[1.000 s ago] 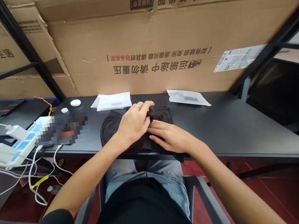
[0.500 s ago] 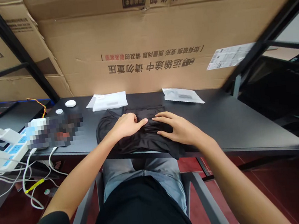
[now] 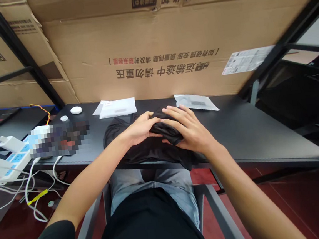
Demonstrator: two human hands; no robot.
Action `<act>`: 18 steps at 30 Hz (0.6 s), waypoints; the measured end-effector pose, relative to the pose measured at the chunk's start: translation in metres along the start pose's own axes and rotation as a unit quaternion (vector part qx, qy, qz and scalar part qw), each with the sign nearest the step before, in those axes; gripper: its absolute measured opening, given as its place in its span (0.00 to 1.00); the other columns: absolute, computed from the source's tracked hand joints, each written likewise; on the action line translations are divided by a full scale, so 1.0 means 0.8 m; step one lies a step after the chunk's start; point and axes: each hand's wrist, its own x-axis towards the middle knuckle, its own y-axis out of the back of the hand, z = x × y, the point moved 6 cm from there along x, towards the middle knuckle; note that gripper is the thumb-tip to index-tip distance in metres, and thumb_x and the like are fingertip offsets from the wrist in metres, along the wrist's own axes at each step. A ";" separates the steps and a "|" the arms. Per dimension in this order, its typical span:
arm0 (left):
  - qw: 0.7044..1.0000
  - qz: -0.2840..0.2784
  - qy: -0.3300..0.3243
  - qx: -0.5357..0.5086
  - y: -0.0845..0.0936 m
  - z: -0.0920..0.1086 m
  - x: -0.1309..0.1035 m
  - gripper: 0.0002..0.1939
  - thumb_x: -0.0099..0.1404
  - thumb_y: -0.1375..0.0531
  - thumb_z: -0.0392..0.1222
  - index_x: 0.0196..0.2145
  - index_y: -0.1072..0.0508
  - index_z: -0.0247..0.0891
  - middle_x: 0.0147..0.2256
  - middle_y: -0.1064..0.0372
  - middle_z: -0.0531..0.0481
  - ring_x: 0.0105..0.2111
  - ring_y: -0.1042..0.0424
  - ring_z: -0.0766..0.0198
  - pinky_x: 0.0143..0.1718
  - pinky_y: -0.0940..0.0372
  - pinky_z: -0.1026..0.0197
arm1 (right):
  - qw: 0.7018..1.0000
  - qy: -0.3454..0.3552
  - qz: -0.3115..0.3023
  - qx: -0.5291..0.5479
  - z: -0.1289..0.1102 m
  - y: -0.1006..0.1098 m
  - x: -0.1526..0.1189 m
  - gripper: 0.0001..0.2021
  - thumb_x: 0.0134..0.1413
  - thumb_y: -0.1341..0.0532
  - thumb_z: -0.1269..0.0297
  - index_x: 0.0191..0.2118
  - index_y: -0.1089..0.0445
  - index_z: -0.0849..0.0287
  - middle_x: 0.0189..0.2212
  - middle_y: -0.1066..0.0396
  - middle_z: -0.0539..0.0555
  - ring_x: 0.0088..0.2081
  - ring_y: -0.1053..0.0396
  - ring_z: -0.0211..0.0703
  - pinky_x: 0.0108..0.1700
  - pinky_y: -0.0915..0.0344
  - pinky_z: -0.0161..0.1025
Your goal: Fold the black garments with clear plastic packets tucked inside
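A crumpled black cloth (image 3: pixel 154 150), perhaps a garment, lies at the front edge of the dark desk, part of it hanging over the edge. Between my hands a bunched section of it is raised off the rest. My left hand (image 3: pixel 141 129) pinches this bunch from the left, thumb and fingers closed on the fabric. From the right, my right hand (image 3: pixel 188 129) wraps round the same bunch, its fingers over the top and the thumb hidden beneath. The kind of garment cannot be made out.
Behind the desk (image 3: pixel 254 131) stands a large cardboard sheet (image 3: pixel 137 33). White packets (image 3: pixel 117 107) and a clear plastic packet (image 3: pixel 197 102) lie at the back. At left are a white oval case (image 3: pixel 76 110), a power strip (image 3: pixel 16 158), cables and a blurred-out patch.
My hands, resting with loose fingers on the flat cloth before, now grip it and have lifted a bunched fold from its middle. The right hand has risen slightly.
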 end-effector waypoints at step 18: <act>0.615 0.152 -0.081 0.770 0.214 0.083 0.011 0.12 0.80 0.43 0.36 0.51 0.19 0.38 0.57 0.20 0.37 0.58 0.24 0.48 0.60 0.31 0.50 | 0.985 -0.168 0.011 0.030 0.034 -0.001 -0.018 0.35 0.59 0.38 0.72 0.72 0.29 0.53 0.69 0.22 0.59 0.68 0.21 0.60 0.72 0.25 0.59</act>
